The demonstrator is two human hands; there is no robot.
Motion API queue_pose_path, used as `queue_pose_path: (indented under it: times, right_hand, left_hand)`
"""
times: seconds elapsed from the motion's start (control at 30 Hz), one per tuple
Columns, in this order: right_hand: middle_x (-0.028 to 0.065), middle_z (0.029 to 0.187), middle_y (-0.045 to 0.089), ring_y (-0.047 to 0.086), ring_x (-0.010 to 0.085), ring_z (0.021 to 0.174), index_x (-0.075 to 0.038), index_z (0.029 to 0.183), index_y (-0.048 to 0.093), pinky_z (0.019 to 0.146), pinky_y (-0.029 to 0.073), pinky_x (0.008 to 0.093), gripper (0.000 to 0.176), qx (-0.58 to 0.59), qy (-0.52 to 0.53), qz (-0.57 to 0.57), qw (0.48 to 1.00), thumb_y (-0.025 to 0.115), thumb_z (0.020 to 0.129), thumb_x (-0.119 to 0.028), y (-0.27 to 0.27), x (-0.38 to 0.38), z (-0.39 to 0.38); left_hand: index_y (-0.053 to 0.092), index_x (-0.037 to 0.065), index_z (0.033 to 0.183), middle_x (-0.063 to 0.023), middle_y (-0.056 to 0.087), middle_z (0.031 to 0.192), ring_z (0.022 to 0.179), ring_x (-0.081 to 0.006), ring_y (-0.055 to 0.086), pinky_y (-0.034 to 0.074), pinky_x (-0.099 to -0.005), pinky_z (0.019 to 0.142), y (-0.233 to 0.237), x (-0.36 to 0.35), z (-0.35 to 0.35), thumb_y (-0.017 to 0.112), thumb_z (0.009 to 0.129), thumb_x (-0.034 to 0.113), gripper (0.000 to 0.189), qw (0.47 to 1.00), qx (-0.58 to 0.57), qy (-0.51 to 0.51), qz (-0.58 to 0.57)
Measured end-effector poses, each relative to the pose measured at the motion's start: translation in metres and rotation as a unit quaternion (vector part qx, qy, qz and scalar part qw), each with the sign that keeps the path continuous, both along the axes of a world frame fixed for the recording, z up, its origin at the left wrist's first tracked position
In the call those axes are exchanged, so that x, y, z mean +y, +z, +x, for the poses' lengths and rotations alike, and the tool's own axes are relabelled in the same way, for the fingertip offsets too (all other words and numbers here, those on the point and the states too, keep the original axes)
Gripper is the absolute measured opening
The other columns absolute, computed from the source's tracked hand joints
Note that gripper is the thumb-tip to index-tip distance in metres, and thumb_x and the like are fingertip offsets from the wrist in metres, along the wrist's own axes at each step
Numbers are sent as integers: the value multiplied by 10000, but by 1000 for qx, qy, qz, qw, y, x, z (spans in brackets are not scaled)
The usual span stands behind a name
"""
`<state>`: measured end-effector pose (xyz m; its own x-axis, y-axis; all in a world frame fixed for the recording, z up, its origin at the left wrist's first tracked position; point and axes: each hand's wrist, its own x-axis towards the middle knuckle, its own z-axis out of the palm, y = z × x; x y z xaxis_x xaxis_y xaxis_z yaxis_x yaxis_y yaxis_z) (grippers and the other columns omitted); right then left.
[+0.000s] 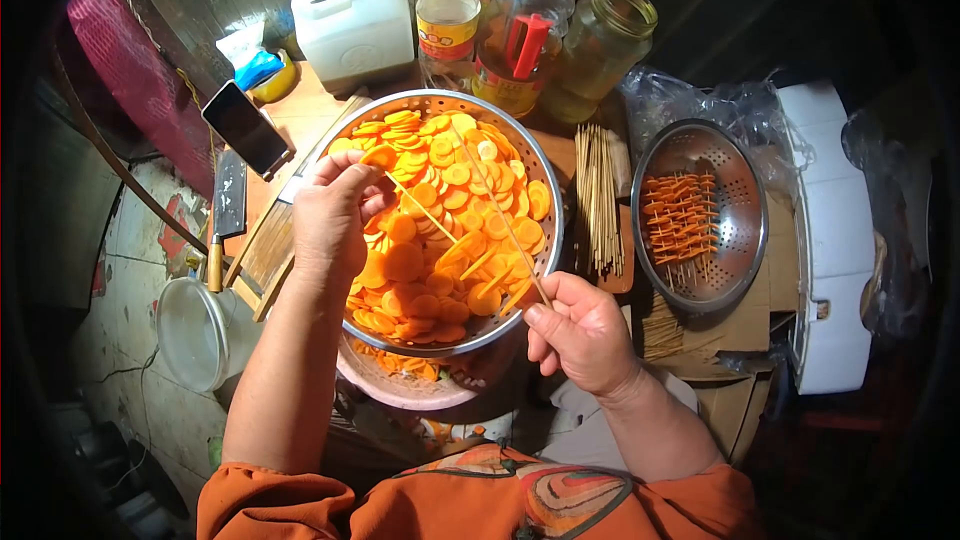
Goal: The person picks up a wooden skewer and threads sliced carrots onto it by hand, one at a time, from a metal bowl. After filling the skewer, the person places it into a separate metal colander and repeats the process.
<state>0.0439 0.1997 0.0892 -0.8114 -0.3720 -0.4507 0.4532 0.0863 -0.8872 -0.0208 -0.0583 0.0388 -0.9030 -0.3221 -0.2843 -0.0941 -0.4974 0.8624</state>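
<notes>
Presently: left hand point(335, 220) pinched carrot slice point(380, 156), right hand point(582, 332) clamped skewer point(500, 215) over colander point(440, 95); piercing slice's centre squarely judged best.

orange patterned top, short sleeves, bare forearms and hands.

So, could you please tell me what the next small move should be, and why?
Probably bring the slice pinched in the left hand to the tip of the skewer that the right hand holds, and push it on. That skewer looks bare, and the colander on the right already holds threaded ones.
</notes>
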Motion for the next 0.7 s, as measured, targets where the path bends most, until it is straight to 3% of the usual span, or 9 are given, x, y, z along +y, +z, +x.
queue_pose_path:
  times: [0.1, 0.23, 0.47, 0.7]
  right_hand:
    - [15, 658, 559, 498, 33, 510, -2, 1014, 536, 421, 399, 140, 170, 7, -8, 1, 1000, 523, 908, -133, -1, -1, 2]
    - [19, 632, 554, 486, 38, 491, 19, 1013, 522, 423, 395, 167, 171, 16, -35, 2, 999, 519, 904, -114, 0, -3, 0]
    - [19, 626, 551, 495, 40, 494, 21, 1030, 518, 424, 397, 168, 193, 18, -48, 6, 999, 517, 905, -127, 0, 0, -2]
    - [9, 615, 547, 471, 35, 471, 6, 1000, 532, 423, 385, 157, 166, 19, -82, 0, 996, 513, 907, -131, 4, 4, -6]
  left_hand:
    - [563, 61, 900, -38, 617, 818, 698, -128, 612, 536, -265, 649, 4, 15, 7, 584, 815, 42, 90, 1000, -8, -14, -22]
    - [563, 67, 902, -36, 616, 810, 738, -139, 617, 522, -267, 668, 6, 44, 21, 578, 817, 52, 87, 995, -22, -92, 39]
    - [580, 28, 896, -25, 569, 868, 780, -107, 588, 560, -271, 689, 14, 66, 30, 591, 796, -1, 105, 992, -45, -95, 73]
    - [568, 38, 957, -38, 584, 907, 773, -131, 605, 544, -268, 681, 15, 67, 23, 569, 788, -9, 175, 994, -12, -104, 16]
